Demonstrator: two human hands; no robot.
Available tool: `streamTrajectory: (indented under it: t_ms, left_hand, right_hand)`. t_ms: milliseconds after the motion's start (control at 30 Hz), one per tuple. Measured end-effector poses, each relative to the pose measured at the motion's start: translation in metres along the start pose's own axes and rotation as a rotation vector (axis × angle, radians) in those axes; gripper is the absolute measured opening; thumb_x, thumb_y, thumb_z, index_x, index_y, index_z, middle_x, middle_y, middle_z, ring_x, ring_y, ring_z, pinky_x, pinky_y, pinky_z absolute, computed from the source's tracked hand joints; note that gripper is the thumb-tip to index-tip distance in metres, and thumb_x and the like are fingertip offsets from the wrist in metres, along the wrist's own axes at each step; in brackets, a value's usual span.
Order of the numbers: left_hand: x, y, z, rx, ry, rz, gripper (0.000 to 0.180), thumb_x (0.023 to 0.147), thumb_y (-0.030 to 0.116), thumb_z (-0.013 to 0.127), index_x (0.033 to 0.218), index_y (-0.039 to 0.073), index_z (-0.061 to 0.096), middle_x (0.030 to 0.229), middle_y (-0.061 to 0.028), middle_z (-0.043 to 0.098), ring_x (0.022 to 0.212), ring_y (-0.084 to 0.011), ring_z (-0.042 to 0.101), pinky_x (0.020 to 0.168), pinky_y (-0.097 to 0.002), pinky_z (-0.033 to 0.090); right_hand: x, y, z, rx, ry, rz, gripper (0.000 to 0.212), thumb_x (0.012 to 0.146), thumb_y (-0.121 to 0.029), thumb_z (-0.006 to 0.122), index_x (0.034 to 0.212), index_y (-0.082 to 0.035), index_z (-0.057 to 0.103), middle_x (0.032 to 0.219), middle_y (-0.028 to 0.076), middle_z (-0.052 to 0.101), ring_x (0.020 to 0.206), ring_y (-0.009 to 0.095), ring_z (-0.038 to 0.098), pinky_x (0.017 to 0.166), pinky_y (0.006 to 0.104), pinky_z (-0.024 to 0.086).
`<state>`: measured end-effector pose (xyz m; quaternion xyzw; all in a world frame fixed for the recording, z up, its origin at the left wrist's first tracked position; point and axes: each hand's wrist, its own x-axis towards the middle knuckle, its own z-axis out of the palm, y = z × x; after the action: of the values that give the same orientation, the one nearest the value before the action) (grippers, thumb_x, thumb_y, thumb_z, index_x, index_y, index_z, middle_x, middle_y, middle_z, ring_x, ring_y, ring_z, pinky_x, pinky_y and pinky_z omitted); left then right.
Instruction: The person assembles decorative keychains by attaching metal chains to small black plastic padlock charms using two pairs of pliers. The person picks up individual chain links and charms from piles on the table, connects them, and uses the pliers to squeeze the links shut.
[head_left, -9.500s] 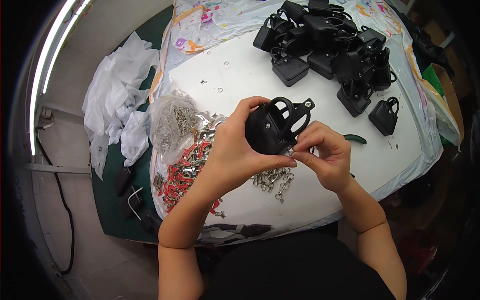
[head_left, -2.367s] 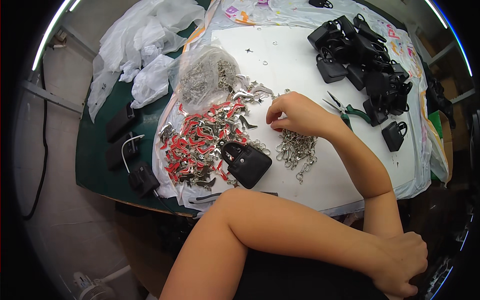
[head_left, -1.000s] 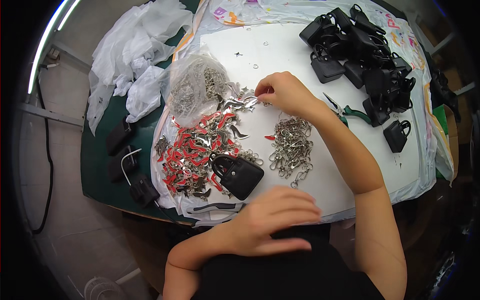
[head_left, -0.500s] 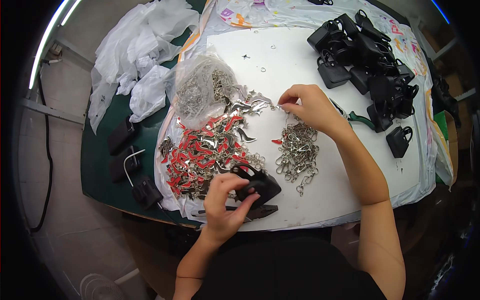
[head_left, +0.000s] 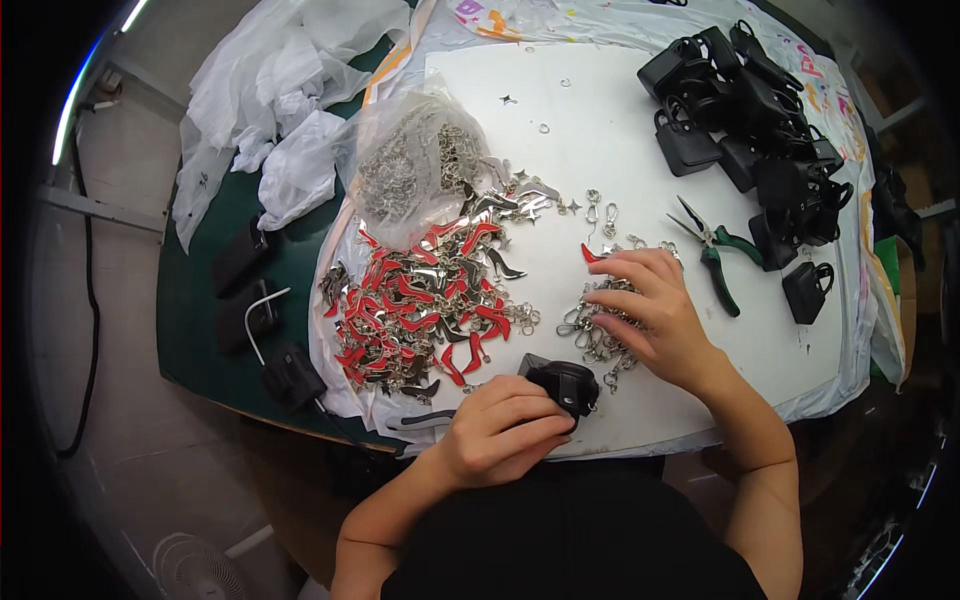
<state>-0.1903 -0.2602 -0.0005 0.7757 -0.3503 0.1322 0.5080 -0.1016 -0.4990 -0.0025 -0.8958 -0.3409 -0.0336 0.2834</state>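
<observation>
My left hand [head_left: 508, 428] is wrapped around a small black bag [head_left: 566, 388] near the table's front edge, with the bag tilted on its side. Just beyond it on the right, my right hand [head_left: 655, 315] reaches over a heap of silver clasps and chains [head_left: 590, 343], its fingers apart and partly covering the heap. Close to its index fingertip lies a single red shoe charm [head_left: 587, 254]. Left of both hands spreads a big pile of red and silver high-heel charms [head_left: 425, 305]. A dark tool handle [head_left: 425, 420] pokes out beside my left hand.
Green-handled pliers [head_left: 716, 245] lie right of the clasps. Many black mini bags [head_left: 745, 120] are heaped at the far right, one bag [head_left: 807, 292] apart. A clear bag of chains [head_left: 415, 165] stands behind the charms. White plastic [head_left: 285, 75] and dark devices [head_left: 290, 380] occupy the left.
My right hand has come back from the far end of the charms to the clasp heap, its pinch loosened. My left hand has shifted right and turned the black bag.
</observation>
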Motion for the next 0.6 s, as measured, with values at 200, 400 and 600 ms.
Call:
streamTrajectory:
  t_ms: [200, 400, 600]
  left_hand:
    - [0.003, 0.006, -0.011, -0.086, 0.009, -0.057, 0.041, 0.065, 0.010, 0.088, 0.100, 0.002, 0.070, 0.096, -0.0097, 0.067, 0.086, -0.0283, 0.065, 0.074, -0.0373, 0.054]
    - [-0.008, -0.009, -0.036, -0.013, 0.213, -0.196, 0.032, 0.069, 0.005, 0.084, 0.097, 0.001, 0.068, 0.096, -0.0118, 0.068, 0.084, -0.0271, 0.065, 0.073, -0.0356, 0.052]
    - [0.006, -0.044, -0.052, 0.205, 0.073, -0.485, 0.024, 0.076, 0.004, 0.078, 0.097, 0.003, 0.069, 0.095, -0.0094, 0.067, 0.084, -0.0265, 0.062, 0.075, -0.0362, 0.049]
  right_hand:
    - [0.045, -0.011, 0.044, 0.115, -0.031, -0.022, 0.009, 0.081, -0.017, 0.075, 0.084, -0.010, 0.069, 0.090, 0.003, 0.060, 0.091, 0.024, 0.053, 0.082, 0.0385, 0.039]
    - [0.053, -0.017, 0.038, 0.318, -0.099, 0.129, 0.011, 0.083, -0.015, 0.073, 0.084, -0.006, 0.067, 0.081, 0.010, 0.066, 0.078, 0.027, 0.064, 0.071, 0.0377, 0.048]
    - [0.063, -0.016, 0.011, 0.416, -0.171, 0.272, 0.012, 0.088, -0.013, 0.068, 0.089, -0.001, 0.066, 0.071, 0.014, 0.070, 0.064, 0.028, 0.069, 0.062, 0.0349, 0.052]
